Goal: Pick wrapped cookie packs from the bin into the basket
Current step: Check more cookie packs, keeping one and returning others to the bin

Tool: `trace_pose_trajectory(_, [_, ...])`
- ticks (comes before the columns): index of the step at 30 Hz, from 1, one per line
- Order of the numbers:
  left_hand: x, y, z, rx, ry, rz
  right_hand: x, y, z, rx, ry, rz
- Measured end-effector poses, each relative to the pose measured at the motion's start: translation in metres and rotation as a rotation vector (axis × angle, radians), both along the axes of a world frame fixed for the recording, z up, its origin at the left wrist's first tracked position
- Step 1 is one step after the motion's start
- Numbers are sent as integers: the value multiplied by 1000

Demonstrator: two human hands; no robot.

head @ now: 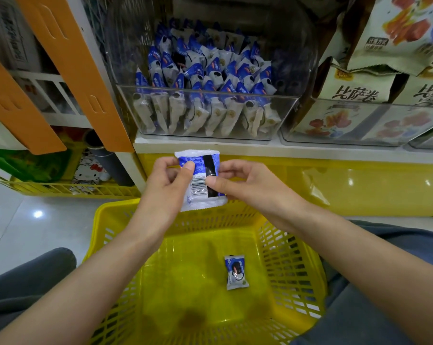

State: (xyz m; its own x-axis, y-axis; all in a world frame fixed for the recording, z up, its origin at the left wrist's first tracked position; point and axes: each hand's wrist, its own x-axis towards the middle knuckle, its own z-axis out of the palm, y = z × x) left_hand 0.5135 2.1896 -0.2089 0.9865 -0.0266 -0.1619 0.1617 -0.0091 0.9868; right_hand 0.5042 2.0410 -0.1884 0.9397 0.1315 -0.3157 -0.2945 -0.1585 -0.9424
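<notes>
Head view: at centre, over the far rim of a yellow basket (116,220), one wrapped cookie pack (199,185) pinched between both hands. Blue and white wrapper with crimped ends, back side toward the camera, showing a barcode and a black strip running lengthwise. Long axis roughly 12 to 6 o'clock, blue end at 12, white end at 6. Left hand (165,190) at the pack's 9 o'clock, thumb and curled fingers nipping the upper left edge. Right hand (250,188) at its 3 o'clock, thumb and fingers closed on the right edge near the black strip.

Counted: two hands, one held pack, one second cookie pack (236,272) lying on the basket floor toward 5 o'clock from the held one. Printed side up, cookie picture visible, long axis also 12 to 6, blue end at 12.

At 12 o'clock, a clear bin (289,113) on a shelf (310,153), crowded with matching packs (205,70) standing on end, too many and too overlapped to count. At 2 o'clock, a neighbouring clear bin with larger snack bags (359,90).
</notes>
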Motion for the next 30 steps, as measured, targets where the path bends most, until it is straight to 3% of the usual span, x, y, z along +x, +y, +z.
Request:
trace_pose_trajectory(3, [1,0,-2,72,-34,-1,-1,2,-3,2,23,-10])
trace_pose_trajectory(10, [-3,-2,-2,213,-107,-238,0,3,-4,164,39,-35])
trace_pose_trajectory(14, [-6,0,1,315,-116,-296,0,4,-6,81,17,-83])
trace_pose_trajectory(22, [-7,-8,3,104,157,-226,-1,7,-6,85,44,-67])
trace_pose_trajectory(25, [-8,-5,0,195,79,-260,1,9,-6,82,9,-94])
trace_pose_trajectory(28, [-8,-2,-3,409,-123,-264,2,10,-6,103,-23,-129])
trace_pose_trajectory(30, [-7,-3,-1,449,-223,-206,2,11,-6,133,-41,-154])
